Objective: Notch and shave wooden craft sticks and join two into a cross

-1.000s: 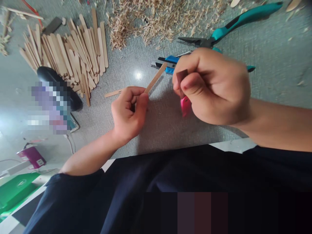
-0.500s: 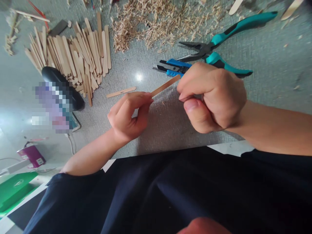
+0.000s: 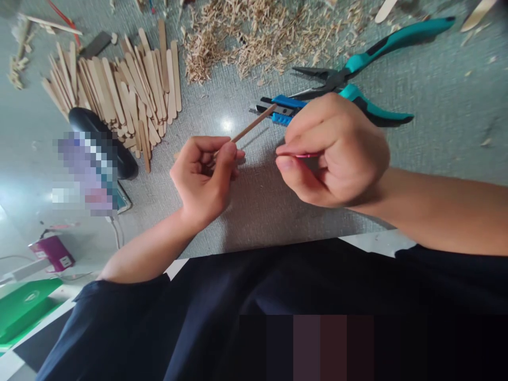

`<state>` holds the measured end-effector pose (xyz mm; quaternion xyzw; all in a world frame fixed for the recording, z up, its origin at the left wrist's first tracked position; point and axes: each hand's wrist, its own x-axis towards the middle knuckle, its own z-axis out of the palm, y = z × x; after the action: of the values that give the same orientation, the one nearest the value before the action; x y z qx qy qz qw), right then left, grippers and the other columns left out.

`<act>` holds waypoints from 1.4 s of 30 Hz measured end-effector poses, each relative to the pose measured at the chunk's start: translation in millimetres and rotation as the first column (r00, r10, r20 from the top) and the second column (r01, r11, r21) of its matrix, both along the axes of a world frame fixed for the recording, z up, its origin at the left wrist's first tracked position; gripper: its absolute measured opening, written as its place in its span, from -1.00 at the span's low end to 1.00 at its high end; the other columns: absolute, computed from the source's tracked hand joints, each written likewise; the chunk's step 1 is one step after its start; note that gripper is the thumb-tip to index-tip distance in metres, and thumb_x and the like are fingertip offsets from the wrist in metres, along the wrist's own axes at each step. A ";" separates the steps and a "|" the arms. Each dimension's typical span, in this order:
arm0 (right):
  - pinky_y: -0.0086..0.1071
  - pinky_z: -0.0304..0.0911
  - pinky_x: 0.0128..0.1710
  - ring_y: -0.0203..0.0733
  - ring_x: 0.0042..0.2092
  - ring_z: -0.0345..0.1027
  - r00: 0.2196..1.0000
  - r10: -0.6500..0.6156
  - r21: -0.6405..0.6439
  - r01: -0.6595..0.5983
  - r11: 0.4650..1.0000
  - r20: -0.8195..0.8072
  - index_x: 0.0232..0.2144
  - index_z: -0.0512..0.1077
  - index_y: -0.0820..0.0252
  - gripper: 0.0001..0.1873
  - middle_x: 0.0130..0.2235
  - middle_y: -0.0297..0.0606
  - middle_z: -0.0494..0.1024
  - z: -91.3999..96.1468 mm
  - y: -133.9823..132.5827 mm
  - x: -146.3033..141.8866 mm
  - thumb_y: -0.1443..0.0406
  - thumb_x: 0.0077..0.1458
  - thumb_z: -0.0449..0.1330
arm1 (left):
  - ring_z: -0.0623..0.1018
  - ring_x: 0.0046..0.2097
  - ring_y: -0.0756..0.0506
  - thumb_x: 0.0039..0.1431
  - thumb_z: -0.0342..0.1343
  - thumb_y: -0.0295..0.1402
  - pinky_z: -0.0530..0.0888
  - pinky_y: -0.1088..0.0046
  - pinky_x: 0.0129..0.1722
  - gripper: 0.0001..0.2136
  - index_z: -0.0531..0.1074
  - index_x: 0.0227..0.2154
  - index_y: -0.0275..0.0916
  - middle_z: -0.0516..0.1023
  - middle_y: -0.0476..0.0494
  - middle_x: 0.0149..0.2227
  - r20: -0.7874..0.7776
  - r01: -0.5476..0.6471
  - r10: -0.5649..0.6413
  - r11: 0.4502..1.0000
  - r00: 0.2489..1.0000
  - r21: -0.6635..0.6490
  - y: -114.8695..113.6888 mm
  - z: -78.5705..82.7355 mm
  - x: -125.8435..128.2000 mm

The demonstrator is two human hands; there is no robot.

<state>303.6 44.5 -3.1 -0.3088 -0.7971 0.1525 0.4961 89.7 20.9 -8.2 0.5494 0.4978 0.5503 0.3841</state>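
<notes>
Pinched between the thumb and fingers of my left hand (image 3: 204, 177) is a wooden craft stick (image 3: 254, 123), tilted up to the right. Its free end overlaps the blue utility knife (image 3: 282, 108) in view. To the right, my right hand (image 3: 337, 153) is closed, thumb tip against the index finger. A thin reddish sliver shows inside that grip, too small to name. The right hand's knuckles cover part of the knife. Behind it lie teal-handled needle-nose pliers (image 3: 337, 79) with their jaws spread. Another craft stick on the table is almost hidden behind my left hand.
A heap of craft sticks (image 3: 115, 90) lies at the upper left, beside a dark rounded object (image 3: 101, 140) and a blurred-out device with a cable. Wood shavings (image 3: 238, 39) are spread at the back. A purple plug adapter (image 3: 51, 254) and a green box (image 3: 29, 309) sit at left.
My left thumb has shifted over the craft stick, which now points more steeply upward, its end away from my right hand. My right hand has moved slightly left.
</notes>
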 end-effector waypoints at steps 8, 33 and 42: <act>-0.16 0.48 -0.15 -0.06 -0.08 0.65 0.940 -0.110 -0.014 0.121 0.993 0.324 -0.06 0.54 0.02 -0.89 -0.12 -0.24 0.76 -0.4 0.3 5.7 0.26 0.57 0.19 | 0.46 -0.61 0.09 0.55 0.29 0.13 0.37 0.51 -0.61 -0.62 0.56 -0.19 -0.08 0.60 0.12 -0.51 -0.103 0.014 -0.028 0.991 0.994 -0.135 4.2 -2.0 -10.5; -0.28 -0.08 -0.43 -0.27 -0.38 0.18 0.705 -0.020 -0.153 0.182 0.971 0.709 -0.18 0.57 0.14 -0.53 -0.17 -0.18 0.65 12.1 -1.4 9.0 0.26 0.67 -0.10 | 0.52 -0.46 -0.04 0.51 0.29 -0.35 0.56 0.29 -0.37 -0.73 0.51 -0.40 -0.11 0.58 0.03 -0.54 -0.401 0.273 -0.443 0.868 0.802 -0.414 33.9 25.7 -35.7; -0.21 -0.23 -0.45 -0.22 -0.46 0.20 0.627 -0.075 -0.022 0.145 0.989 0.776 -0.14 0.54 0.11 -0.50 -0.38 -0.28 0.56 7.0 -0.3 12.3 0.02 0.69 -0.07 | 0.40 -0.57 0.00 0.37 0.24 -0.47 0.31 0.33 -0.52 -0.74 0.48 -0.48 -0.12 0.51 0.06 -0.63 -0.338 0.365 -0.522 0.826 0.783 -0.430 45.2 23.3 -38.6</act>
<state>316.0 44.2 3.9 -0.4126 -0.9051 0.0079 0.1027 51.1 66.1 15.1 0.6870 0.5132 0.2084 0.4703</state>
